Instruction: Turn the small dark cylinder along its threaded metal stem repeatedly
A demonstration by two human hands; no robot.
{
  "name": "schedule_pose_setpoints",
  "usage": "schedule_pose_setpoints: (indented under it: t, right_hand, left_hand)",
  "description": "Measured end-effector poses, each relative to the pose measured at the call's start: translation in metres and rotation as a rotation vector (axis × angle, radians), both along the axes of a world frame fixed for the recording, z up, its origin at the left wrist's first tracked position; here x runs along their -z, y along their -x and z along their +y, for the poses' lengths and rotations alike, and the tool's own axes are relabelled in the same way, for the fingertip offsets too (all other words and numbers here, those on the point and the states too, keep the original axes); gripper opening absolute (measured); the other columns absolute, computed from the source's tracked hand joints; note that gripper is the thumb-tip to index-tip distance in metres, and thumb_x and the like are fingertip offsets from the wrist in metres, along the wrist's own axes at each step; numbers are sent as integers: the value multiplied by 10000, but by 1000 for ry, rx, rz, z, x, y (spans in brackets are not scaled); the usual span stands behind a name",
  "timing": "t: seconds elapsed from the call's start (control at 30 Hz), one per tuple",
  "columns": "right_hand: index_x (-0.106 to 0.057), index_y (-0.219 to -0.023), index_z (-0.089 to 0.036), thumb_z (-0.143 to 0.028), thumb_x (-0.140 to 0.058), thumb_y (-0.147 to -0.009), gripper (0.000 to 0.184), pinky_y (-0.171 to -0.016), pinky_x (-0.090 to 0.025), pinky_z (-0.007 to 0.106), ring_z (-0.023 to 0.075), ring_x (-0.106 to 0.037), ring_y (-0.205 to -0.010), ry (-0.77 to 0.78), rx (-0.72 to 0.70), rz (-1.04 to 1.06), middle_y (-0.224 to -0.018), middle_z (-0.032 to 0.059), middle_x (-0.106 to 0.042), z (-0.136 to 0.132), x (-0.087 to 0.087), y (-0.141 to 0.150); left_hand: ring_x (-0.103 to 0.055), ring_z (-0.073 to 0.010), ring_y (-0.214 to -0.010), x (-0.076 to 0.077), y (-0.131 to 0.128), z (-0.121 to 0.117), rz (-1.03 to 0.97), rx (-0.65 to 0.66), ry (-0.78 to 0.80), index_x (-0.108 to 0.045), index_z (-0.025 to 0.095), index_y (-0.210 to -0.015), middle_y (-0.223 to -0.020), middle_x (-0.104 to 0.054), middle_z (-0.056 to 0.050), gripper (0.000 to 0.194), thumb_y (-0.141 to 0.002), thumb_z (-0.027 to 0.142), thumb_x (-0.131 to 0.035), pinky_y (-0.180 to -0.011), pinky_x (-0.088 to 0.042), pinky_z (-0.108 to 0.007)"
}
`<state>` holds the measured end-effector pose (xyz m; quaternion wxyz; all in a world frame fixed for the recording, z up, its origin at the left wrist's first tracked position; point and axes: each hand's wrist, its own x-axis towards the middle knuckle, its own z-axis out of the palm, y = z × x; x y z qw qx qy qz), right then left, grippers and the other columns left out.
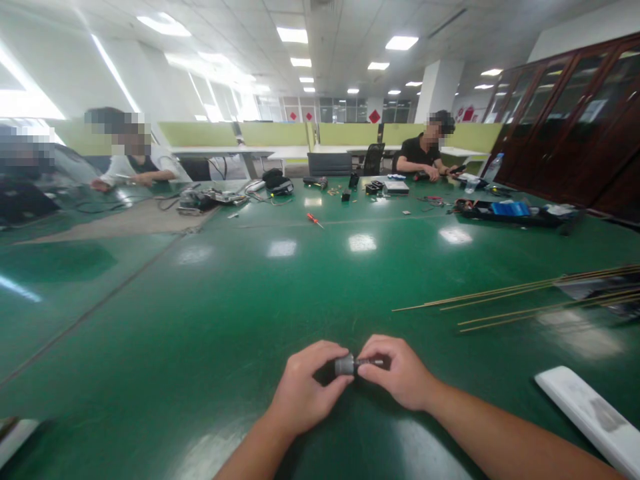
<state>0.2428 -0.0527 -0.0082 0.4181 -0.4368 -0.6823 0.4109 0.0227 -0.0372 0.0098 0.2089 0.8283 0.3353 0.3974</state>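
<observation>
Near the front of the green table, my left hand (316, 379) grips a small grey metal cylinder (345, 365) between thumb and fingers. The cylinder lies on its side, pointing right. From its right end runs a thin dark shaft (364, 363) with a bright tip, and my right hand (395, 370) pinches this shaft between thumb and forefinger. Both hands are close together. The fingers partly hide the shaft, and the exact kind of part is too small to make out.
Thin brass-coloured rods (505, 295) lie at the right, above a long white object (590, 417). A red screwdriver (314, 219) rests farther back. A black tray (500, 212), electronic parts (210, 197) and a black bag (277, 183) line the far side, where several people sit.
</observation>
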Motion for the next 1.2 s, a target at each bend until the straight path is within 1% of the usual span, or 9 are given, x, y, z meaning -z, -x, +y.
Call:
schedule_pose_setpoints:
  t: [0.23,0.4,0.5,0.67,0.93,1.2]
  right_hand:
    - [-761,-825,-181,-261,-735,-821,84,-699,-427,289,171,-601,-750,6,6,-9,-788,34,-669,0,1,-1]
    - [-762,-832,-181,-268,-730,-824,92,-698,-430,291,173,-606,-747,7,9,-1,-786,34,-669,0,1,0]
    - [-758,-834,-180,-278,-725,-827,104,-698,-431,289,173,-605,-750,4,7,-3,-790,35,-671,1,2,0]
    - [-748,-818,-173,-294,-718,-826,125,-678,-428,277,165,-591,-732,26,18,1,-777,32,-662,1,1,0]
    - [-742,-812,-169,-295,-703,-831,133,-660,-425,263,165,-590,-728,42,32,-3,-771,32,-658,0,1,-1]
    - [-737,-797,-176,-289,-696,-824,123,-638,-416,254,160,-568,-704,53,41,-2,-745,23,-638,0,0,0]
  left_hand:
    - [-716,-195,-865,1,3,1,2,-11,-3,-691,226,-1035,-953,-748,-47,261,-783,191,-747,-791,-578,-304]
    - [-712,-200,-895,4,5,2,19,-17,1,-686,231,-1069,-983,-744,-52,278,-798,201,-742,-820,-572,-316]
    - [-710,-194,-890,4,6,2,16,-19,1,-687,230,-1063,-979,-743,-49,270,-800,202,-743,-814,-571,-308]
    - [-711,-193,-883,1,5,2,6,-17,-13,-688,222,-1058,-971,-744,-52,266,-799,197,-743,-807,-571,-302]
    - [-710,-181,-893,4,7,2,-7,-34,-35,-685,235,-1066,-980,-745,-31,299,-781,177,-755,-824,-568,-292]
    - [-709,-181,-894,2,6,2,-14,-18,-37,-683,235,-1073,-981,-743,-37,297,-790,172,-747,-820,-573,-293]
